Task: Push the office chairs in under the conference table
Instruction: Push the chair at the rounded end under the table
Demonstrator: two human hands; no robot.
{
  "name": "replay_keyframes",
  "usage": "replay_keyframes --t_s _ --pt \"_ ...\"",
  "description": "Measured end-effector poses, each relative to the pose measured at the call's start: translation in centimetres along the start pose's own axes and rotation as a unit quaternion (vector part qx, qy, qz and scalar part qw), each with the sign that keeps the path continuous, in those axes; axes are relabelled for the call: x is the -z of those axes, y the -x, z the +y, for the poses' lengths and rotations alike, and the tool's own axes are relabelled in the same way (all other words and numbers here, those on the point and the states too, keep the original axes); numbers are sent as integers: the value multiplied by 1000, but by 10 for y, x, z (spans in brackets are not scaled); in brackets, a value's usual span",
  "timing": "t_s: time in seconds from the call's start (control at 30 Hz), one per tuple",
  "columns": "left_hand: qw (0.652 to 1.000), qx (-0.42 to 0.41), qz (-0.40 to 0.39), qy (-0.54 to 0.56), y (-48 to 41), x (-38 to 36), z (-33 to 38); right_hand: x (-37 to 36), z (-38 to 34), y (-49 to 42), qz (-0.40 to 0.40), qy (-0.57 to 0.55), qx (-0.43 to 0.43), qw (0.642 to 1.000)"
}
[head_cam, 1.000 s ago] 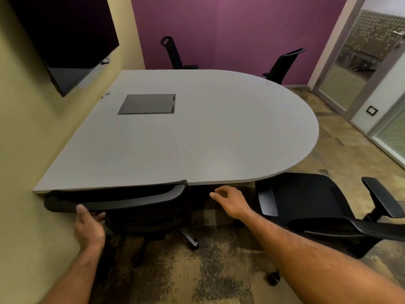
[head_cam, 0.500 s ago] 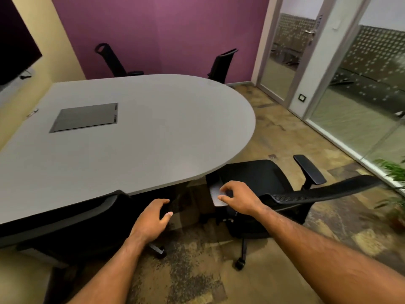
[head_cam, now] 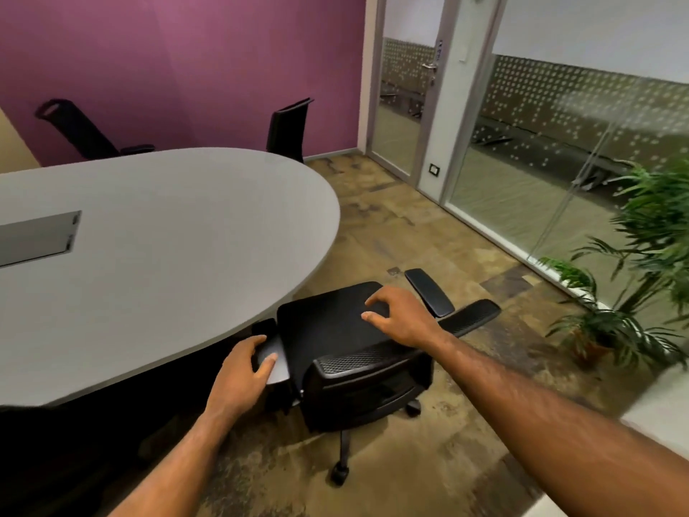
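A black office chair point(head_cam: 324, 326) stands at the rounded end of the grey conference table point(head_cam: 167, 255), its seat partly out from under the edge and its mesh backrest point(head_cam: 473, 315) toward me. My left hand point(head_cam: 242, 375) is closed around the chair's left armrest point(head_cam: 279, 367), right by the table edge. Above the seat, my right hand point(head_cam: 402, 319) hovers with fingers spread and holds nothing; its forearm crosses over the backrest. The right armrest point(head_cam: 428, 292) is free.
A dark chair point(head_cam: 56, 442) sits under the table at lower left. Two black chairs point(head_cam: 78, 132) point(head_cam: 290, 125) stand at the far side by the purple wall. Potted plants point(head_cam: 634, 274) and a glass wall point(head_cam: 540, 162) line the right.
My view has swung right from the first chair to the second. My left hand let go of the first chair's backrest and took the second chair's armrest. My right hand moved over its seat.
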State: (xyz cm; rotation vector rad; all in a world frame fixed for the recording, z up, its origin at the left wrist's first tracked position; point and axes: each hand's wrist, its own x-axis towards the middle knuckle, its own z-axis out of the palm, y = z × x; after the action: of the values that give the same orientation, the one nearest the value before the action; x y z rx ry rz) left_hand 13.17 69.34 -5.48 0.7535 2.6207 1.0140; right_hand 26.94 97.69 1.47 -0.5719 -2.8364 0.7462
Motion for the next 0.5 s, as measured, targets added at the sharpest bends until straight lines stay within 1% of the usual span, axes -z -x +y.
replay_keyframes --t_s 0.07,0.13,0.23,0.3,0.4,0.47,0.5 --pt "996 54 -2 65 -12 -19 24 17 35 -3 -4 12 -35 999" --pt "984 124 -22 126 -21 -33 40 33 62 -8 13 17 -66 998" --pt "959 203 -83 180 -33 -53 62 54 106 -17 62 -5 -143 988" --pt "929 263 -131 224 -41 -69 75 64 138 -23 73 -4 -208 975" --pt "864 363 -192 291 -54 -85 86 68 178 -26 67 1 -296 953" --pt "828 407 -202 329 -66 -88 89 68 198 -27 50 -17 -340 939" --pt "818 418 -197 343 -72 -90 90 68 206 -28 45 -32 -361 931"
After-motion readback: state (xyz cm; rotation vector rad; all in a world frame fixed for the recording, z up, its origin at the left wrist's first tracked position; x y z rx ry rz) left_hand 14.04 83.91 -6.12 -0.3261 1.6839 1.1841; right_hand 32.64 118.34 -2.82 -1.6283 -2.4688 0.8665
